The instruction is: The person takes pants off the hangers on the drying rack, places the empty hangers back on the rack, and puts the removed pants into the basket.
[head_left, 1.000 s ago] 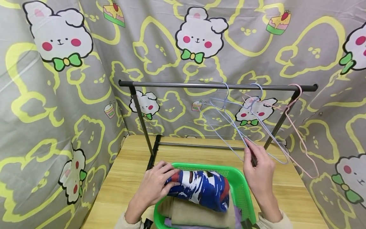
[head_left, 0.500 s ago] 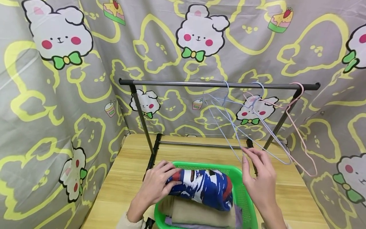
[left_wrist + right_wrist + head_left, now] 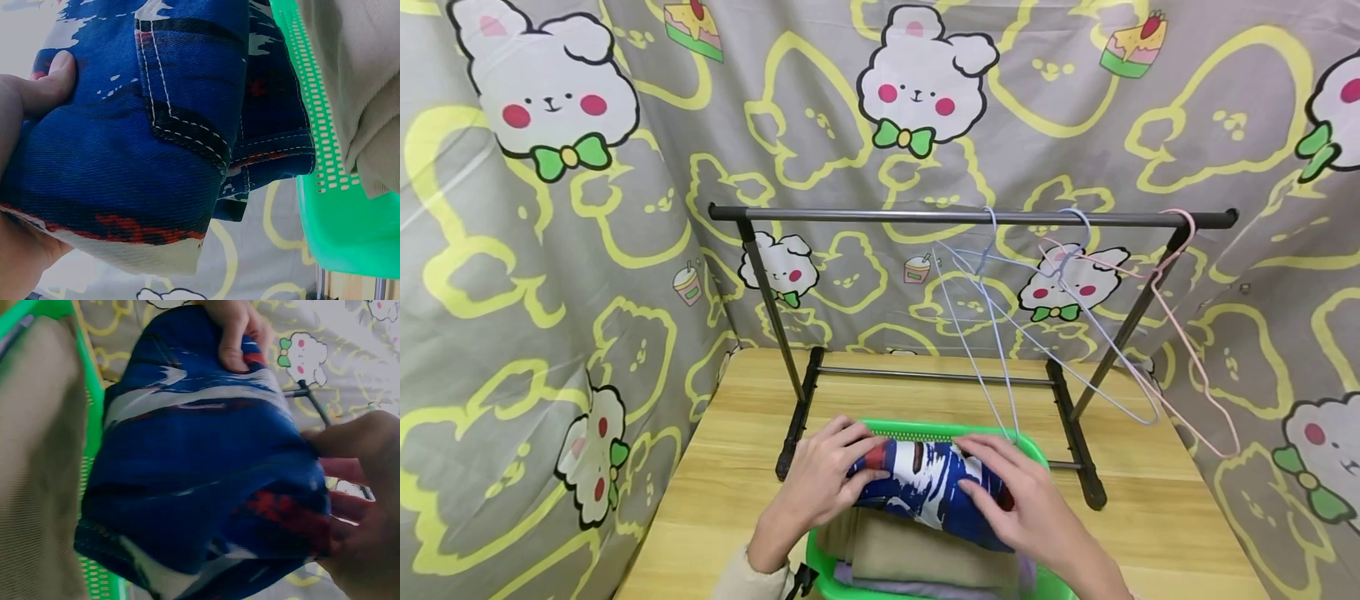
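Observation:
A folded pair of blue denim jeans (image 3: 925,492), splashed with white and red, is held over a green basket (image 3: 1037,452). My left hand (image 3: 827,471) grips its left end, thumb on the near face; pale stitching of a pocket (image 3: 181,119) shows in the left wrist view. At the other end my right hand (image 3: 1030,508) holds the jeans, thumb in front and fingers over the far edge. In the right wrist view the right fingers (image 3: 347,506) are partly behind the cloth. Folded beige clothing (image 3: 917,554) lies in the basket, above a purple piece (image 3: 925,588).
Behind the basket stands a dark metal clothes rack (image 3: 865,216) on a wooden table (image 3: 700,483). From its rail hang a blue hanger (image 3: 992,308), a second blue hanger (image 3: 1097,308) and a pink hanger (image 3: 1187,342). A patterned curtain (image 3: 820,100) encloses the back and sides.
My right hand has let go of the nearest blue hanger and come down left onto the jeans. That hanger has swung left. My left hand keeps its grip on the jeans.

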Demonstrator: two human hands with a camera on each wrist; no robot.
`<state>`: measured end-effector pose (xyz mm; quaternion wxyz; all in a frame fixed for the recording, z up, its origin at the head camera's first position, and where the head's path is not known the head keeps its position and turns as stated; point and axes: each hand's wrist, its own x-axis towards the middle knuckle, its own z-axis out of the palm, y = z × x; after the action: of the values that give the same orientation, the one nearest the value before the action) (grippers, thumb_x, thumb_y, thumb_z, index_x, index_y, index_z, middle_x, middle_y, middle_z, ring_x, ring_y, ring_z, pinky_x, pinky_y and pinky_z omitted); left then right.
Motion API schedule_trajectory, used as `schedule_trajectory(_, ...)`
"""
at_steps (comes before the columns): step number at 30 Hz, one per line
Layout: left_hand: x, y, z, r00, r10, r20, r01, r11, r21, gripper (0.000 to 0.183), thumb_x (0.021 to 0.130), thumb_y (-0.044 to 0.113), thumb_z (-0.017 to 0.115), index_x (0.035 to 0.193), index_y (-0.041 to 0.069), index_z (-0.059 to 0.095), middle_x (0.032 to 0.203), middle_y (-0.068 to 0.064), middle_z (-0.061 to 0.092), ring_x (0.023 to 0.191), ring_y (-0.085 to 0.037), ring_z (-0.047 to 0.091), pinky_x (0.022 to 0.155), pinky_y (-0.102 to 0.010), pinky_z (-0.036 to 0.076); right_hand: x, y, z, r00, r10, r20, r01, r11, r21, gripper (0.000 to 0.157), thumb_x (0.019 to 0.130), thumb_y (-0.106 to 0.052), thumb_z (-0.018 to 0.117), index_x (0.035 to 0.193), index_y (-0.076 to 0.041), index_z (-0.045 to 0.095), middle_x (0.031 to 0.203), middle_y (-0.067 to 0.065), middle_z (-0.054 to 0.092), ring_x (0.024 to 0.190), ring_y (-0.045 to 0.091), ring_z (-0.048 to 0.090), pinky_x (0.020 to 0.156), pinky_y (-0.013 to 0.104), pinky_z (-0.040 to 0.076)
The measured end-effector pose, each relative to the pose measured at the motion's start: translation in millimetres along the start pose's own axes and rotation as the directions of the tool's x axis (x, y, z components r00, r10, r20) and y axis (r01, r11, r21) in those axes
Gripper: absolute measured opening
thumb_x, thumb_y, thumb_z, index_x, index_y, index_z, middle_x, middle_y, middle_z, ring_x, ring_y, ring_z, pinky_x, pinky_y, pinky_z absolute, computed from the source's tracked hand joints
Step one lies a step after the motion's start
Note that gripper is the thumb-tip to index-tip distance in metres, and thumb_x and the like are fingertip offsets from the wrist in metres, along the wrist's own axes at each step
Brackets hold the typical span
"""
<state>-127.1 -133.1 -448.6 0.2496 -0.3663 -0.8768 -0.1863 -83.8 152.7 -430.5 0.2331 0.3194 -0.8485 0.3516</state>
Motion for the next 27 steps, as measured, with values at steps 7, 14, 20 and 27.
schedule_trajectory(7,1.3,4.3,7.4,0.999,0.011,0.045,-0.012,1.0,0.025,0.031,0.079,0.034,0.071,0.109,0.026,0.07,0.102,0.012,0.062,0.092,-0.01,0.052,0.049,-0.022,0.046,-12.8,9.5,3.4,0.944,0.189,0.269,-0.172,0.981,-0.086,0.07,0.077,-0.051,0.073,0.137,-0.026,0.05,0.133,-0.004,0.05,0.11,0.013,0.053,0.073,0.031,0.052)
schedule_trajectory(14,-0.3,7.7,16.4,0.996,0.056,0.065,-0.057,0.998,0.023,0.03,0.082,0.036,0.069,0.11,0.026,0.069,0.103,0.011,0.062,0.093,-0.011,0.052,0.051,-0.021,0.046,-17.9,24.1,4.2,0.883,0.228,0.41,-0.199,0.974,-0.111,0.07,0.076,-0.05,0.073,0.138,-0.029,0.047,0.122,-0.012,0.055,0.103,0.007,0.053,0.077,0.033,0.051)
schedule_trajectory(20,-0.2,4.6,20.0,0.997,0.03,0.066,-0.025,0.997,-0.078,0.031,0.083,0.037,0.069,0.112,0.027,0.068,0.107,0.012,0.062,0.097,-0.009,0.052,0.071,-0.028,0.051,-16.6,30.2,3.8,0.943,0.09,0.322,-0.061,0.993,-0.1,0.056,0.079,-0.036,0.076,0.131,-0.028,0.055,0.112,-0.01,0.063,0.093,0.005,0.059,0.071,0.028,0.052)
schedule_trajectory(27,10.5,0.5,9.9,0.976,0.045,0.211,-0.016,0.991,-0.136,0.055,0.079,0.051,0.07,0.127,0.027,0.058,0.121,0.008,0.059,0.111,-0.014,0.055,0.099,-0.043,0.042,-11.1,30.8,-3.4,0.979,0.025,0.203,0.005,0.989,-0.148,0.056,0.073,-0.022,0.08,0.125,-0.025,0.061,0.112,-0.005,0.064,0.094,0.011,0.062,0.069,0.032,0.053)
